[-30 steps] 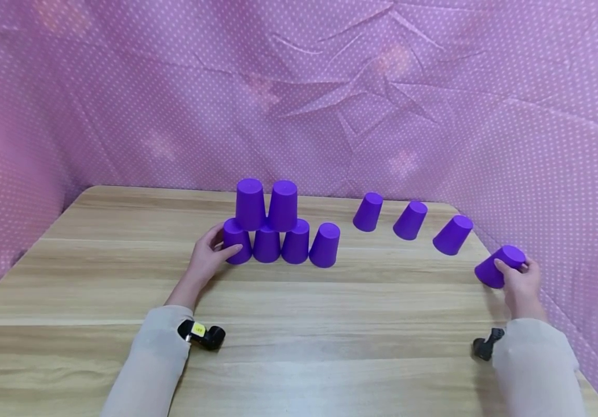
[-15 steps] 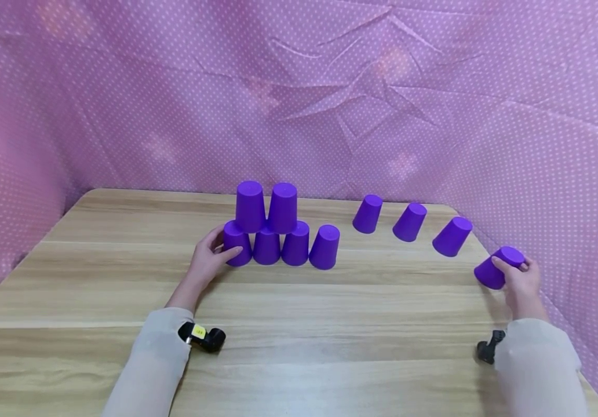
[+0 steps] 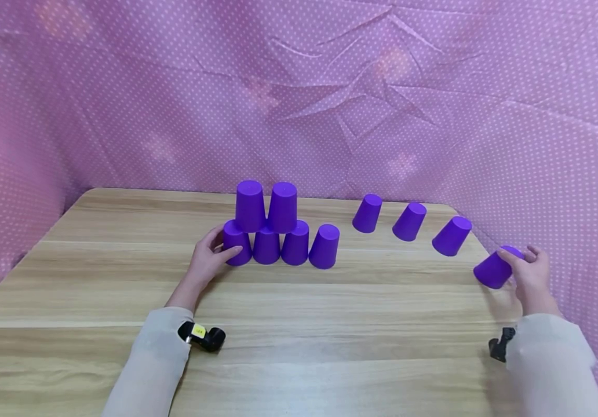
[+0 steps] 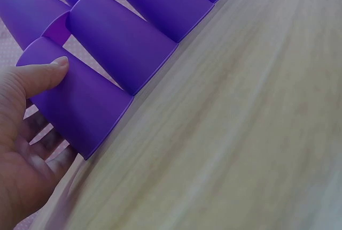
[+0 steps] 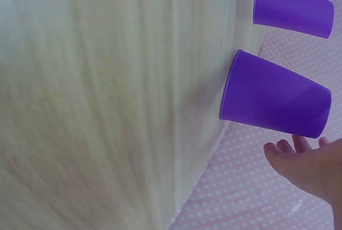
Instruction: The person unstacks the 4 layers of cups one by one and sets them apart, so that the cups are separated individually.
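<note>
two upper cups (image 3: 282,207): upside down, side by side on the lower row (image 3: 295,244), each seeming to straddle a join, which should share its weight between two bases.
lower row: four cups, mouth down with rims meeting or nearly so; the wide end below likely serves steadiness. the fourth, at the right, has its top bare.
left hand (image 3: 209,253): clamped lightly on the left-end cup (image 3: 237,243), thumb across its near face, other fingers round the outer and far side; my reading is a hold that steadies the row under its load.
three spaced cups (image 3: 409,222): mouth down on the desk (image 3: 330,347), well apart, between the lower row and the right hand (image 3: 532,273); the gaps probably leave finger room around each.
right-end cup (image 3: 493,270): mouth down, just left of the right hand and nearest to it, seemingly resting on the desk.
right hand: fingers spread and loose beside that cup's top, not wrapped round it; whether a fingertip brushes it, i cannot tell.
between the hands: every cup except those at the two ends.
</note>
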